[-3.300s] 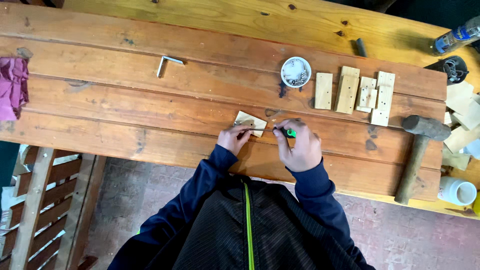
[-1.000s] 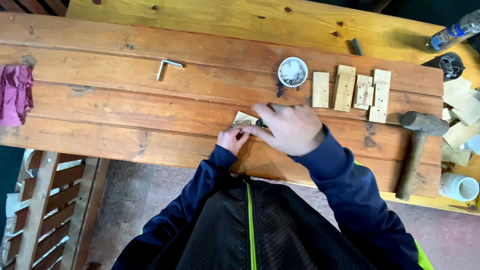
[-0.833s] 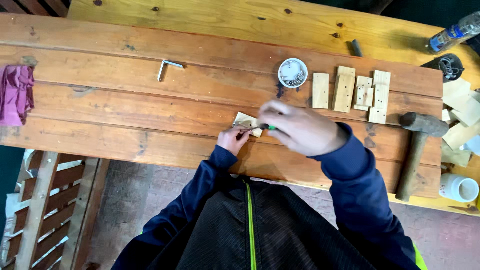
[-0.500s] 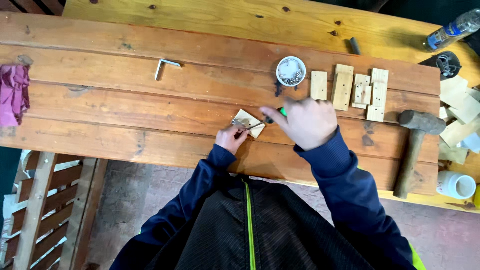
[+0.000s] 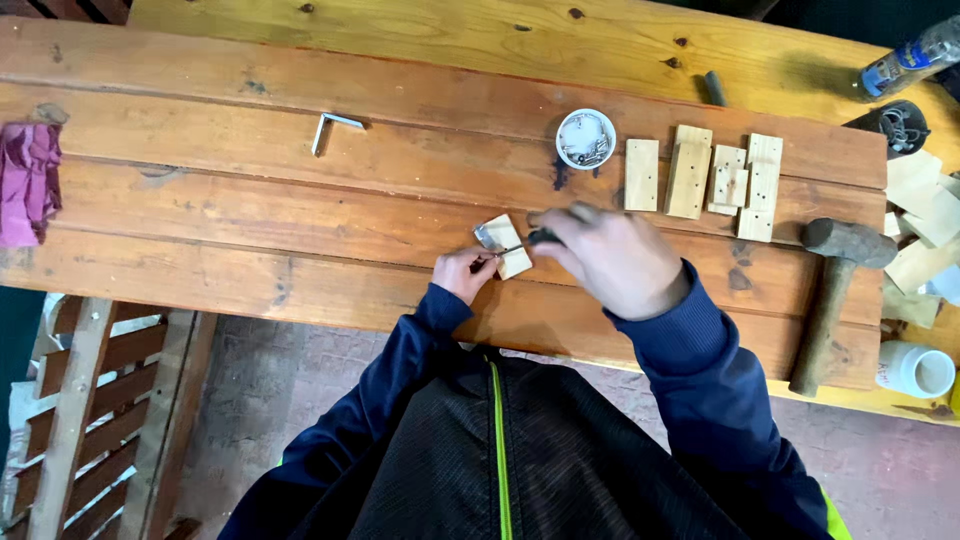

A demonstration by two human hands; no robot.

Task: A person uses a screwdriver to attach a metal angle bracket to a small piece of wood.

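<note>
big wooden workbench (image 5: 250, 200), hammer (image 5: 835, 290) off right. right hand (image 5: 610, 258) is blurry, curled round a dark tool, can't tell how tight. left hand (image 5: 465, 272) pinches the small wood block (image 5: 505, 245) mid-bench.

Blue-labelled bottle (image 5: 915, 55) top right, white tub (image 5: 918, 369) btm right.

The workbench (image 5: 250, 215) offers open passage along its left and middle planks; only a metal bracket (image 5: 332, 127) and a purple rag (image 5: 28, 180) at the left edge intrude. Toward the right edge, a white dish (image 5: 586, 138), wood strips (image 5: 700, 172) and a hammer (image 5: 835, 285) obstruct.
</note>
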